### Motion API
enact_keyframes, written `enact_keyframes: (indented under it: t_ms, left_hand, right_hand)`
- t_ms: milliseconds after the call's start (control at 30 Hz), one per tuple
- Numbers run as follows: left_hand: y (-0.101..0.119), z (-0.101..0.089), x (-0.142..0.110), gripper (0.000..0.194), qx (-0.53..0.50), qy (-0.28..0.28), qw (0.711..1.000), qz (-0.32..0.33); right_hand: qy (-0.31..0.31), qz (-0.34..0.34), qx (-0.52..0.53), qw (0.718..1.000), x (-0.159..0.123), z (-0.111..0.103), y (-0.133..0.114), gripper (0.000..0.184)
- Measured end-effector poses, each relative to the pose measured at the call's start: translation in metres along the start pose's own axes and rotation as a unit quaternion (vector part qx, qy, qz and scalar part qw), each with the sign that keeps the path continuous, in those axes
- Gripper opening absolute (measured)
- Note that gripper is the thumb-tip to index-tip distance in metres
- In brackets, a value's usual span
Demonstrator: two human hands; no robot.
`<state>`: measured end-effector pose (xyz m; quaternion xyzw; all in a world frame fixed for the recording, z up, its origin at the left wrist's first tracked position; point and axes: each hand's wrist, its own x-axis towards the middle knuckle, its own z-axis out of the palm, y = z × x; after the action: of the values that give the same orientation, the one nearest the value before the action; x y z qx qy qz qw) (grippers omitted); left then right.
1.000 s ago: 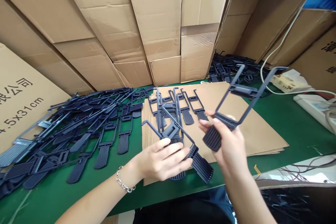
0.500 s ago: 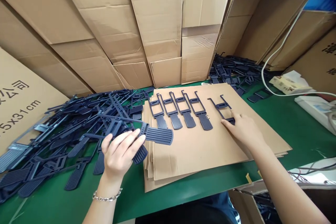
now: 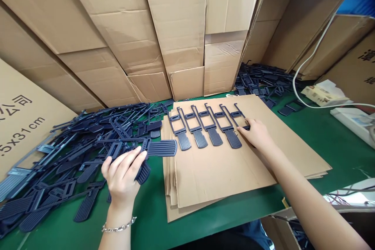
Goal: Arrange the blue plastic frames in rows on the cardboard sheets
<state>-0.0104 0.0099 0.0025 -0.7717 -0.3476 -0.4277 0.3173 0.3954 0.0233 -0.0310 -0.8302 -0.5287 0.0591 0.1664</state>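
My left hand [image 3: 124,175], a chain bracelet on its wrist, grips dark blue plastic frame parts with ribbed flat paddles [image 3: 162,148] above the left edge of the cardboard stack. My fingers partly hide how many it holds. On the top cardboard sheet [image 3: 211,175], several like parts [image 3: 200,139] lie side by side, hooked ends away from me and paddles towards me. At the right end of that row, my right hand [image 3: 255,133] is closed on the lower part of another plastic frame part [image 3: 236,114], whose paddle is hidden under the fingers.
A tangled heap of the same parts [image 3: 84,144] covers the left of the green table [image 3: 152,222]. More lie in a heap [image 3: 263,76] at the back right. Cardboard boxes [image 3: 181,27] wall the back. A white cable [image 3: 299,90] hangs at the right, near a white power strip [image 3: 351,125].
My right hand has slid its frame part leftwards, close beside the row. My left hand has shifted a little left and down with its parts. The view has moved slightly.
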Motion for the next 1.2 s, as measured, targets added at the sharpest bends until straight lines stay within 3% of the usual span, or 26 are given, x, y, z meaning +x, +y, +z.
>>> enact_keyframes:
  t_ms: [333, 467, 533, 600, 700, 767, 967, 1200]
  left_hand:
    - [0.002, 0.000, 0.001, 0.039, -0.010, -0.013, 1.000, -0.009]
    - [0.002, 0.001, 0.000, 0.041, -0.010, -0.018, 1.000, -0.014]
    - [0.001, 0.001, -0.001, 0.043, -0.012, -0.019, 1.000, -0.017]
    - [0.000, 0.002, -0.002, 0.044, -0.012, -0.020, 1.000, -0.020]
    - [-0.001, 0.002, -0.004, 0.045, -0.009, -0.023, 0.999, -0.025]
    - [-0.002, 0.003, -0.004, 0.045, -0.005, -0.023, 0.999, -0.030]
    - [-0.003, 0.002, -0.004, 0.042, 0.000, -0.020, 0.999, -0.030]
    - [0.000, 0.002, -0.003, 0.039, -0.012, -0.028, 0.999, -0.030]
  right_hand:
    - [-0.004, 0.013, 0.006, 1.000, 0.005, 0.002, -0.011, 0.060]
    - [0.052, 0.019, -0.009, 0.998, -0.006, -0.004, -0.027, 0.070]
    - [0.073, -0.027, -0.020, 0.997, -0.017, -0.007, -0.043, 0.067]
    - [0.041, -0.123, -0.016, 0.991, -0.030, -0.005, -0.062, 0.060]
    - [-0.061, -0.268, -0.006, 0.961, -0.050, 0.003, -0.092, 0.056]
    - [-0.118, -0.319, 0.008, 0.940, -0.060, 0.011, -0.108, 0.058]
    - [-0.208, -0.318, 0.022, 0.925, -0.073, 0.023, -0.133, 0.071]
    - [-0.213, -0.296, 0.020, 0.931, -0.080, 0.029, -0.140, 0.077]
